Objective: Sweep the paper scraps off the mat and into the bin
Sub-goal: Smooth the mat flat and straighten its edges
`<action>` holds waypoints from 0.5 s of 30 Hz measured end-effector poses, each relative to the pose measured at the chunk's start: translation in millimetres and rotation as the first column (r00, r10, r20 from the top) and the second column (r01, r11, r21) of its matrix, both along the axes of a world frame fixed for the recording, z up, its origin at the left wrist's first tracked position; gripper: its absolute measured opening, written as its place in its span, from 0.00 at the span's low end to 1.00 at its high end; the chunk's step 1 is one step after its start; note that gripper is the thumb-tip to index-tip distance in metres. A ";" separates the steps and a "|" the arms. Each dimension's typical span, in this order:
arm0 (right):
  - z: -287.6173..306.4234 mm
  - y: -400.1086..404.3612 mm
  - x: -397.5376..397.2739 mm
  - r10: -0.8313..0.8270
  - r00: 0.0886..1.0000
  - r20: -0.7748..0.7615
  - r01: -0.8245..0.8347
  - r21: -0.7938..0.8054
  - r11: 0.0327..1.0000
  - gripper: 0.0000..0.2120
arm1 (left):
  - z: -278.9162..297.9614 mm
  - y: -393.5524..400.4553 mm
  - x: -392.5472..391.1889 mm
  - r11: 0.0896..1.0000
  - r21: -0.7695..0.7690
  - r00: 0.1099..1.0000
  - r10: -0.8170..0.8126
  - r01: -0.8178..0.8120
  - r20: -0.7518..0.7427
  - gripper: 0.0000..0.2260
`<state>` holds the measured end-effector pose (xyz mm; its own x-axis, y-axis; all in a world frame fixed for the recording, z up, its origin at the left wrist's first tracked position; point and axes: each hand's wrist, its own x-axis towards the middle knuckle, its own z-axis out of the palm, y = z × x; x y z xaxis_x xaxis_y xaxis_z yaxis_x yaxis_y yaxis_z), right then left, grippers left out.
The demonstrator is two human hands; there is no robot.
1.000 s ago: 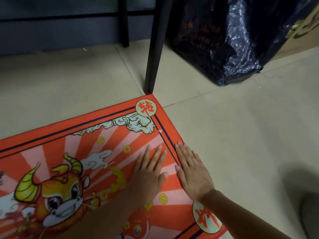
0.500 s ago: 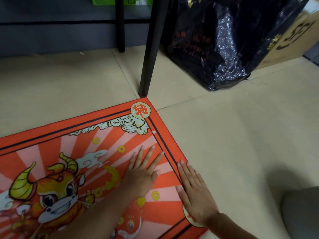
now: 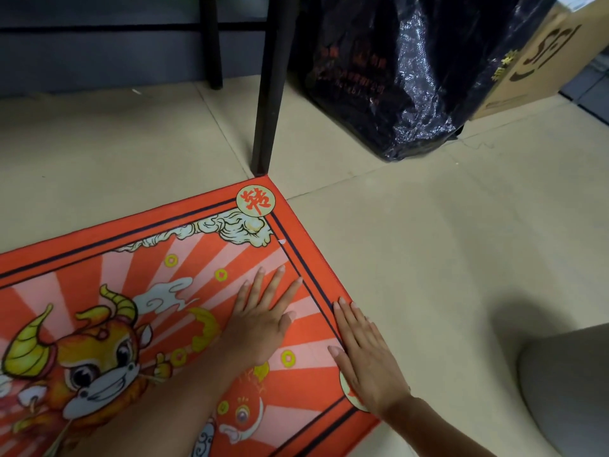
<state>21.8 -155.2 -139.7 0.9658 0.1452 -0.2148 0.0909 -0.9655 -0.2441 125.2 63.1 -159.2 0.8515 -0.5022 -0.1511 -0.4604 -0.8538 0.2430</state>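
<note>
An orange-red mat (image 3: 138, 239) with a cartoon ox and sunburst pattern lies on the beige floor. My left hand (image 3: 260, 321) rests flat on the mat, fingers spread, pointing toward the far corner. My right hand (image 3: 369, 361) lies flat along the mat's right border, fingers together, holding nothing. One tiny white paper scrap (image 3: 281, 241) sits on the border near the far corner, ahead of both hands. A grey rounded shape (image 3: 570, 384) at the lower right may be the bin; only its edge shows.
A black furniture leg (image 3: 268, 94) stands at the mat's far corner, with a second leg (image 3: 211, 44) behind. A large shiny black plastic bag (image 3: 402, 74) and a cardboard box (image 3: 540, 57) stand at the back right. Another small white scrap (image 3: 136, 91) lies on the floor by the wall.
Both hands have slid back toward me along the mat, the right hand ending near the lower corner badge. The camera view shifted up slightly, showing more of the bag and box.
</note>
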 end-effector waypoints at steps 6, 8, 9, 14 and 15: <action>-6.7 -5.5 -21.5 -0.019 0.997 0.078 0.024 -0.060 0.998 0.30 | -3.5 -1.2 -7.6 1.000 -0.014 0.992 0.022 -0.021 0.121 0.24; -6.6 -3.8 -19.9 -0.022 0.996 0.081 0.027 -0.064 0.998 0.29 | -5.3 -0.5 -8.7 0.999 -0.027 0.987 0.030 -0.026 0.157 0.24; -6.6 -3.7 -20.0 -0.023 0.997 0.080 0.028 -0.065 0.997 0.29 | -5.0 -0.4 -9.1 0.999 -0.027 0.985 0.031 -0.026 0.168 0.24; -6.3 -3.6 -24.4 -0.042 0.995 0.092 0.046 -0.035 0.998 0.30 | -4.4 0.6 -11.8 0.999 -0.034 0.984 0.016 -0.010 0.175 0.24; -4.7 -2.9 -25.0 -0.069 0.993 0.100 0.070 -0.005 0.998 0.30 | -4.9 0.7 -12.0 0.999 -0.045 0.985 0.019 -0.012 0.174 0.24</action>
